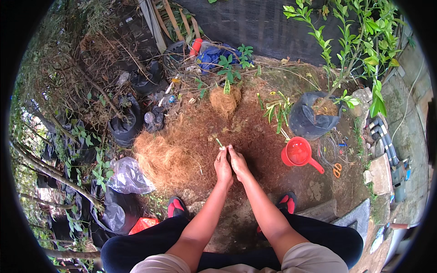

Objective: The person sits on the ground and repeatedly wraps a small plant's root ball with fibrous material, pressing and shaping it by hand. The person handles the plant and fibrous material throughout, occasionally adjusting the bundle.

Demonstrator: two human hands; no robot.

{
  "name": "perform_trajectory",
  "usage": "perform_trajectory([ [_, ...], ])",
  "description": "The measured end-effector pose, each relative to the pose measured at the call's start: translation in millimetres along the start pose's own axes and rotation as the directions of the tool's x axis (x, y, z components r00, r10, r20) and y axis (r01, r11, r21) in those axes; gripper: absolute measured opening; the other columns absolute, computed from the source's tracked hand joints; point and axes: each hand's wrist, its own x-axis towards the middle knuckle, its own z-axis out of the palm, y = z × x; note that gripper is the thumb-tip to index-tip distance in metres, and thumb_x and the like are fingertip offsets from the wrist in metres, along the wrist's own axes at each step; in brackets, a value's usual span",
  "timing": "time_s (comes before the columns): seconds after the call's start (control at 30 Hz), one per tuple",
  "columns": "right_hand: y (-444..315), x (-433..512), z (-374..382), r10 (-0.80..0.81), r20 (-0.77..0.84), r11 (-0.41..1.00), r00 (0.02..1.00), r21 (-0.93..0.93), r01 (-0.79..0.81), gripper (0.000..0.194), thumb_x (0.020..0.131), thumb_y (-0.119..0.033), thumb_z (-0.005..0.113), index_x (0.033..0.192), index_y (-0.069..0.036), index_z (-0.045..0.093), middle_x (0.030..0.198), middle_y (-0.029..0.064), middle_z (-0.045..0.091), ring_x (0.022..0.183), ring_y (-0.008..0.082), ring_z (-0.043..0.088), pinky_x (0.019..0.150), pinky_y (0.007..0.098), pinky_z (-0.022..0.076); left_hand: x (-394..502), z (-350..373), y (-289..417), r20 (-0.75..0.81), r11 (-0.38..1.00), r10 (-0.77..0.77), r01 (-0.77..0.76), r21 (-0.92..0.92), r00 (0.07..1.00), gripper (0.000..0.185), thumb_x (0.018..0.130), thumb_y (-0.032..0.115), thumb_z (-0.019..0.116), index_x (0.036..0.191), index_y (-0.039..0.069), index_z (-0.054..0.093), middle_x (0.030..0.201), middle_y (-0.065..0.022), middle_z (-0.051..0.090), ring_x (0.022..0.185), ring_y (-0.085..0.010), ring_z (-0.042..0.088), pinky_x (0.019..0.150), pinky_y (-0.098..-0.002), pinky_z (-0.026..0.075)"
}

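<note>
My left hand (223, 168) holds a small green plant cutting (219, 142) between its fingertips, the piece pointing up and away from me. Close beside it, my right hand (238, 163) has its fingertips near the cutting's lower end; whether it grips anything is hard to tell. Both hands are over brown fibre scattered on the ground. A loose heap of coconut fibre (167, 158) lies to the left. Beyond the hands sits a ball of fibre (223, 102) with a variegated leaf (227, 87) standing in it. More variegated leaf cuttings (278, 111) lie at the right.
A red plastic dipper (298, 152) holding liquid, coiled wire (326, 148) and orange-handled scissors (337, 170) are at the right. Behind them stands a potted plant in a black bag (307, 119). A clear plastic bag (129, 175) and black bags (117, 210) lie left, near branches.
</note>
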Motion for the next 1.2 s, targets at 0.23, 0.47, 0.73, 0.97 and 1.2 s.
perform_trajectory([
  [0.23, -18.1, -10.5, 3.2, 0.081, -0.012, 0.996, 0.997, 0.038, -0.08, 0.089, 0.095, -0.075, 0.032, 0.145, -0.002, 0.043, 0.158, 0.019, 0.031, 0.148, 0.0305, 0.026, 0.119, 0.0486, 0.0198, 3.5, -6.3, 9.6, 0.071, 0.995, -0.099, 0.098, 0.016, 0.993, 0.064, 0.105, 0.057, 0.035, 0.119, 0.002, 0.065, 0.113, -0.0105, 0.067, 0.105, -0.0212, 0.061, 0.099, -0.0362, 0.044],
  [0.47, 2.0, -16.4, 14.5, 0.065, -0.272, 0.98, 0.96, 0.199, -0.01, 0.048, 0.101, -0.048, 0.055, 0.093, -0.003, 0.068, 0.088, 0.005, 0.067, 0.078, 0.0131, 0.061, 0.07, 0.0303, 0.0498, 2.3, -6.0, -2.8, -0.017, 0.971, -0.005, 0.009, 0.237, 1.0, 0.053, 0.104, 0.047, 0.048, 0.068, 0.008, 0.052, 0.063, 0.0018, 0.048, 0.06, -0.0102, 0.038, 0.052, -0.0361, 0.032],
  [0.73, 30.1, -9.4, 17.1, 0.009, -0.248, 0.98, 0.969, 0.196, 0.041, 0.049, 0.099, -0.048, 0.058, 0.092, -0.002, 0.071, 0.086, 0.0063, 0.068, 0.077, 0.0134, 0.061, 0.068, 0.0316, 0.048, 4.2, -18.7, -16.5, -0.026, 0.972, -0.006, 0.012, 0.236, 1.0, 0.045, 0.103, 0.041, 0.051, 0.076, 0.006, 0.059, 0.07, -0.0006, 0.055, 0.064, -0.0109, 0.048, 0.057, -0.0327, 0.042],
  [0.97, 4.5, 20.1, -7.8, -0.115, -0.064, 0.874, 0.991, -0.481, 0.071, 0.073, 0.1, -0.067, 0.026, 0.14, -0.014, 0.054, 0.133, 0.016, 0.062, 0.13, 0.035, 0.053, 0.11, 0.0432, 0.0377, 47.0, -50.7, -6.4, 0.111, 0.896, -0.347, 0.364, -0.254, 0.931, 0.04, 0.103, 0.048, 0.045, 0.098, 0.011, 0.058, 0.097, -0.0107, 0.069, 0.085, -0.025, 0.068, 0.074, -0.0397, 0.057],
  [1.2, -3.8, 32.8, -48.3, -0.386, -0.128, 0.737, 0.913, -0.639, 0.222, 0.025, 0.083, -0.028, 0.077, 0.095, -0.006, 0.072, 0.082, 0.0095, 0.072, 0.076, 0.0188, 0.069, 0.074, 0.0325, 0.0547, 55.5, -98.2, 22.3, 0.081, 0.951, -0.249, 0.26, -0.168, 0.965, 0.041, 0.097, 0.056, 0.052, 0.093, 0.015, 0.054, 0.087, -0.0081, 0.063, 0.077, -0.0267, 0.064, 0.065, -0.0423, 0.053],
])
